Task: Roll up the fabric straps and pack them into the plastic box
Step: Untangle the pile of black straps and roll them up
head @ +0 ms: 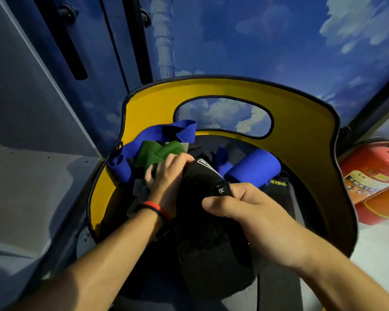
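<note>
A wide black fabric strap [202,182] with a white logo and an "R" tab lies between my hands over the seat of a yellow chair [301,140]. My left hand [166,178] grips its far end, fingers curled over the top. My right hand [252,212] pinches the tab end between thumb and fingers. Behind them lie a green strap [153,153], a long blue strap [148,135] and a rolled blue strap [254,169]. No plastic box is in view.
A black strap with yellow-green lettering [279,187] lies at the right of the seat. Two red fire extinguishers [373,176] stand on the floor to the right. A grey cabinet [32,131] is on the left, a sky-printed wall [279,41] behind.
</note>
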A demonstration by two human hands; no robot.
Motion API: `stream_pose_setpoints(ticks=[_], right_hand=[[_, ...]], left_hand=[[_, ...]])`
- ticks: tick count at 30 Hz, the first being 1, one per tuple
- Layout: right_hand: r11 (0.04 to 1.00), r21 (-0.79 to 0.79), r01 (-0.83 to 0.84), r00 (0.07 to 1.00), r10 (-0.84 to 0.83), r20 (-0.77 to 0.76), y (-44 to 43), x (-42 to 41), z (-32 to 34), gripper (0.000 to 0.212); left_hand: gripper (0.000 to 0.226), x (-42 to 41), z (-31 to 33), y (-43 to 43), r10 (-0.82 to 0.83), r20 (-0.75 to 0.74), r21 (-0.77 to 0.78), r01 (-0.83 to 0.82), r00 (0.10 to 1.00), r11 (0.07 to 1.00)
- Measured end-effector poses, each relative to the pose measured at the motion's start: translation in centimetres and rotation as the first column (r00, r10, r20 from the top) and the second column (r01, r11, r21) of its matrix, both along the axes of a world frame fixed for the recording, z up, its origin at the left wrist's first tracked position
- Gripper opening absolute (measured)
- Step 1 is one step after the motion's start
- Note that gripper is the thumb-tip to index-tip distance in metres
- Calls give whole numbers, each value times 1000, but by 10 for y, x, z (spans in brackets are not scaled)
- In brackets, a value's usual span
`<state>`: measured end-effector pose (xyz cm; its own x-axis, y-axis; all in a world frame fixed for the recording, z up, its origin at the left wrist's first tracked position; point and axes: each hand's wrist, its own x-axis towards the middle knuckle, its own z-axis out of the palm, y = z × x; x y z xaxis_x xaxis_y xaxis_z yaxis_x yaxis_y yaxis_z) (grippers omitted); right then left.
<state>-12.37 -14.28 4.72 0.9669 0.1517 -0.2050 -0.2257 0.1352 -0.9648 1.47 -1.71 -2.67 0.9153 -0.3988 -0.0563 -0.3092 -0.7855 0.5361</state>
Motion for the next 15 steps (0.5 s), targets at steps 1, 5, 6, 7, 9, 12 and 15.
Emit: stream_pose_setpoints(ticks=[1, 5, 6, 7, 9, 12, 15], right_hand=[[999, -48, 16, 1000, -15, 22, 0, -1, 1, 41], [969, -241, 49, 985, -7, 174, -6, -7, 13, 51], [937, -341, 69, 972, 14, 234, -8, -7, 15, 50], [884, -456, 104, 953, 42, 299, -10, -7, 15, 45], [702, -688, 186, 904, 152, 400, -15, -6, 7, 31], [440, -866, 240, 870, 299, 393, -18, -4, -6, 34], [318, -931, 177, 887, 358, 291, -16, -4, -17, 35]], left_hand=[[18, 0, -1, 0, -2, 36, -12, 3, 999, 1000], [26, -2, -10, 12, -3, 488, -120, 70, 873, 990], [19, -1, -7, 14, 6, 487, -93, 45, 874, 995], [11, -1, -3, 14, 19, 455, -55, 7, 890, 998], [27, -1, 9, 12, 55, 376, -20, -52, 925, 998], [29, 2, 15, 12, 13, 297, -69, 8, 955, 998], [13, 1, 18, 13, 60, 175, -284, -8, 983, 959]])
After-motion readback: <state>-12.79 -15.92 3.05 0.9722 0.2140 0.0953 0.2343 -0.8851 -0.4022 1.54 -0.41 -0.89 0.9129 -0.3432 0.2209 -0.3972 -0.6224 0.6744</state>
